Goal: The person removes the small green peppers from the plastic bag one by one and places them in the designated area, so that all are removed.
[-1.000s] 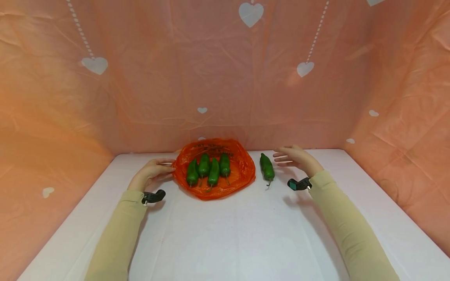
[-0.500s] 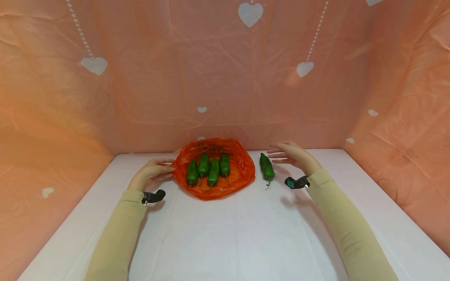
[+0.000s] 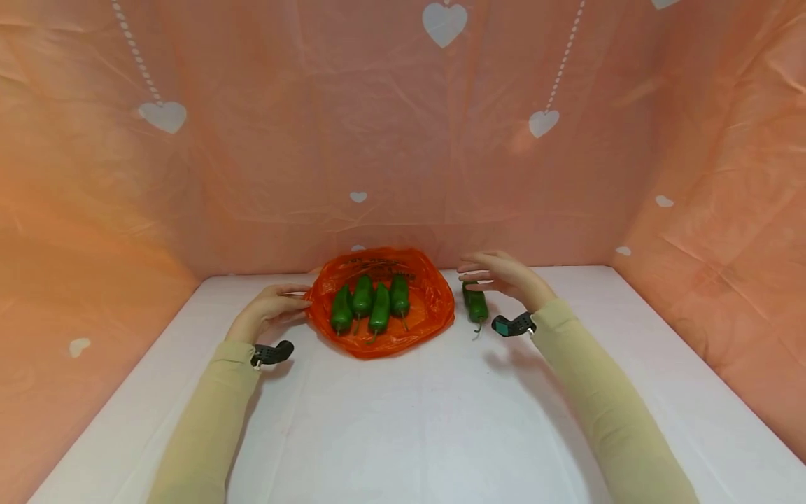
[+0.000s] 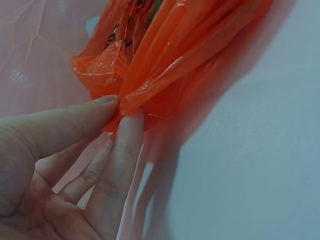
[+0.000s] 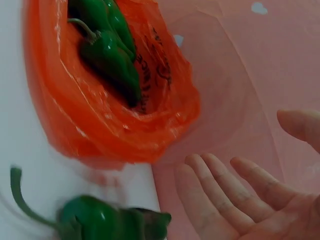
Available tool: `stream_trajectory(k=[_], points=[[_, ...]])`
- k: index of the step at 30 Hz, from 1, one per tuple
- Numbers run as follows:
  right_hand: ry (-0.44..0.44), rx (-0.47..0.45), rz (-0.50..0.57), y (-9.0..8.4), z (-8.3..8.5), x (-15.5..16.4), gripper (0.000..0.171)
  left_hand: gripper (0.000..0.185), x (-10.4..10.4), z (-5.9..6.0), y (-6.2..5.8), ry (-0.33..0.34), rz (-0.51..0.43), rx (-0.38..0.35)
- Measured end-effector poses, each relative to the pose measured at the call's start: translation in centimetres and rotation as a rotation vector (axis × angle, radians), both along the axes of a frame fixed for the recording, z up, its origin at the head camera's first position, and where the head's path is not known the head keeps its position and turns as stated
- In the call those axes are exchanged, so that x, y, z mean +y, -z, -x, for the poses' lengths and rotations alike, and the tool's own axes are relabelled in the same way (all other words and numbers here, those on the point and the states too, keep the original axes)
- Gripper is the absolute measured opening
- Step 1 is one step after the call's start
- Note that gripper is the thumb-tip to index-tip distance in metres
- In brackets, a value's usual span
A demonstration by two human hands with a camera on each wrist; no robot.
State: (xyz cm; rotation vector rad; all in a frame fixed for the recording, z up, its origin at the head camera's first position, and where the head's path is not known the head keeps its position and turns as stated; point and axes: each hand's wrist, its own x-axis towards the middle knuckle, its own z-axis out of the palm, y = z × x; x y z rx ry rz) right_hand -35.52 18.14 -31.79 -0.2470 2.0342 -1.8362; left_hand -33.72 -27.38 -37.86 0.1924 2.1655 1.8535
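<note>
An orange plastic bag [image 3: 434, 308] with black print lies spread on the table, its mouth turned up. Several green peppers [image 3: 380, 308] rest side by side inside it. My left hand [image 3: 272, 308] pinches the bag's left edge between thumb and fingertips, as the left wrist view shows. To the right of the bag, one more green pepper [image 3: 477, 308] lies on the table with its stem toward me. Over the upper end of that pepper hovers my right hand [image 3: 504, 274], fingers extended and apart; in the right wrist view nothing is in its grasp.
A white cloth covers the table [image 3: 390, 427]. Peach-coloured sheeting [image 3: 403, 161] with white hearts walls in the back and both sides. Each wrist carries a small black camera [image 3: 513, 325].
My right hand has moved left, from beside the lone pepper to above its upper end. The left hand keeps its hold on the bag's edge.
</note>
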Motion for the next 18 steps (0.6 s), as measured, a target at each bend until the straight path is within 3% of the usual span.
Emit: stream_trajectory(k=[9, 18], points=[[-0.057, -0.015, 0.000, 0.5, 0.0, -2.8, 0.052, 0.048, 0.2, -0.6, 0.0, -0.055, -0.034, 0.001], [-0.075, -0.006, -0.015, 0.7, 0.0, -4.5, 0.052, 0.053, 0.2, 0.0, 0.1, -0.051, 0.006, -0.017]])
